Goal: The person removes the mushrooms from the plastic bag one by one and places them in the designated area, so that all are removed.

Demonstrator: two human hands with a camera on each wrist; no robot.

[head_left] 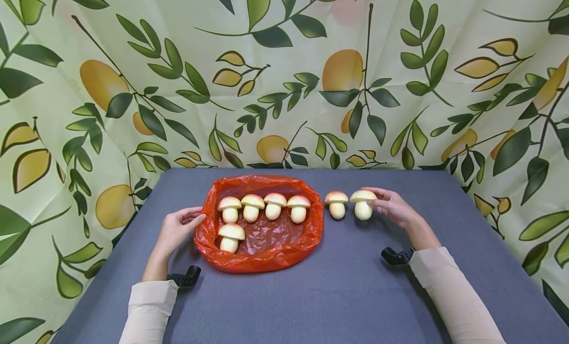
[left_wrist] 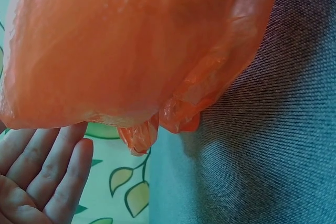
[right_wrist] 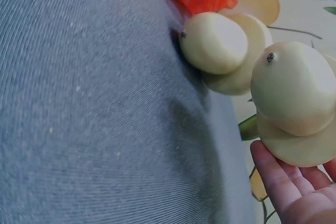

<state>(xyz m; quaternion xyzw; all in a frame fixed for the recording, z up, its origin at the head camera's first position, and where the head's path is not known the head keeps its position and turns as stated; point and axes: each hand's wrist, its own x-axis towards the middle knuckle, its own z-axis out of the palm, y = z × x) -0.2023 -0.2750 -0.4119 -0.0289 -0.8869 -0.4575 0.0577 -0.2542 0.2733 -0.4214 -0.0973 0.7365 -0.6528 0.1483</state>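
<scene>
A toy mushroom (head_left: 363, 210) with a pale stem and a yellowish, red-tinged cap is pinched at its cap by my right hand (head_left: 393, 205). In the right wrist view this mushroom (right_wrist: 294, 87) appears raised off the cloth, its shadow below. Just left of it, a similar mushroom (head_left: 336, 209) lies on the table beside the red plastic bag (head_left: 266, 262). Several more mushrooms (head_left: 275, 211) lie inside the wide-mouthed bag, most in a row along its back. My left hand (head_left: 175, 230) holds the bag's left rim at the fingertips; its thumb contact is hidden in the left wrist view.
A grey-blue cloth (head_left: 284, 309) covers the table. Behind it hangs a curtain (head_left: 284, 77) printed with leaves and fruit. Black wrist devices (head_left: 397, 256) sit on both forearms.
</scene>
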